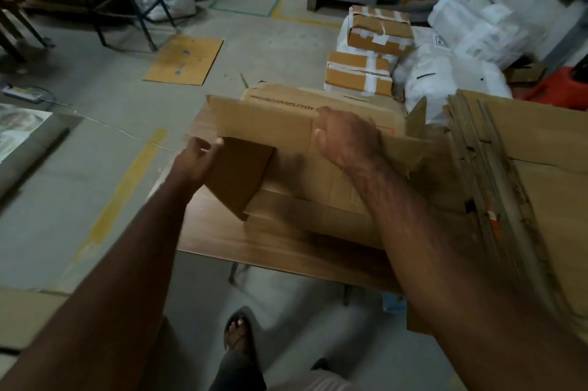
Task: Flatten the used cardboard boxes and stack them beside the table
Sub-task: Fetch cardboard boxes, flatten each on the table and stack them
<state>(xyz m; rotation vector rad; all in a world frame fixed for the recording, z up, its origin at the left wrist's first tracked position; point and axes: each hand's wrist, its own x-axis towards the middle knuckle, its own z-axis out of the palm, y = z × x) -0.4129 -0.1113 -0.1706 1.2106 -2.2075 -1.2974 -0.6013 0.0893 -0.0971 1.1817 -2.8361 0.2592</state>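
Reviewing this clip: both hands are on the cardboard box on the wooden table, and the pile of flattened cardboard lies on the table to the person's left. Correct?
Not quite. The head view shows the pile of flattened cardboard to the person's right, not left. The rest holds: the left hand holds a flap and the right hand grips the top edge of the cardboard box, which sits on the wooden table.

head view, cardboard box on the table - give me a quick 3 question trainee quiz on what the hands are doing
1. True or false: the cardboard box lies on the wooden table.
2. Which hand holds the box's upright panel at its top edge? A) left hand B) right hand
3. Fill in: the left hand grips the box's side ____.

Key
1. True.
2. B, the right hand.
3. Flap. A stack of flattened cardboard sits to the right, and two taped boxes stand beyond the table.
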